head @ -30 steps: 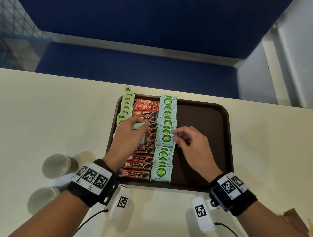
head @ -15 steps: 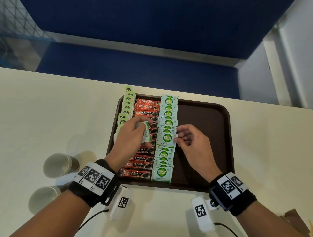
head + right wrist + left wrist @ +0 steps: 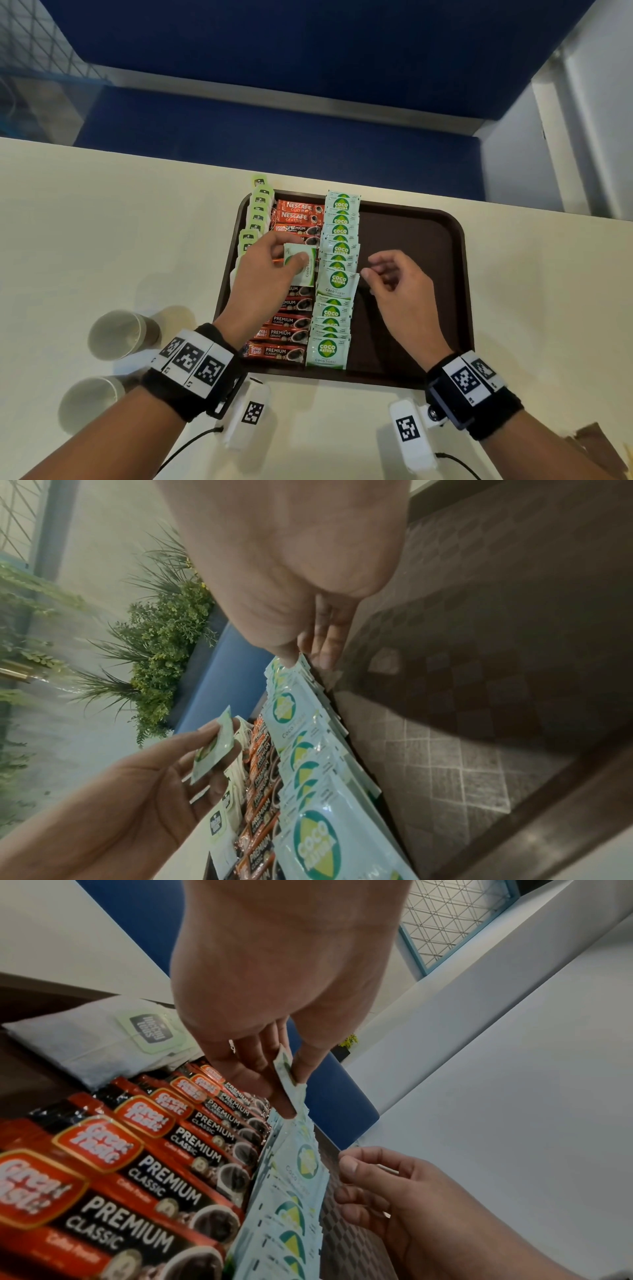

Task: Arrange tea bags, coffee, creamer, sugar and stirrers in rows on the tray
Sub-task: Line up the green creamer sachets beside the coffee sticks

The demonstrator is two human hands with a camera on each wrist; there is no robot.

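Sugar row nearly done, 1 sachet left in hand

Left hand (image 3: 270,274) pinches a sugar sachet (image 3: 301,265) over the coffee row (image 3: 291,305); right hand (image 3: 400,291), fingers loosely curled, holds nothing, at 3 o'clock of the sugar row (image 3: 337,274). Risk, I reckon: sliding it in could nudge the overlapped sachets and skew the row. Count: 3 rows on the tray (image 3: 411,257), tea bags (image 3: 258,212) at 9 o'clock, 2 cups (image 3: 118,334) on the worktop; packets overlap too much to count.
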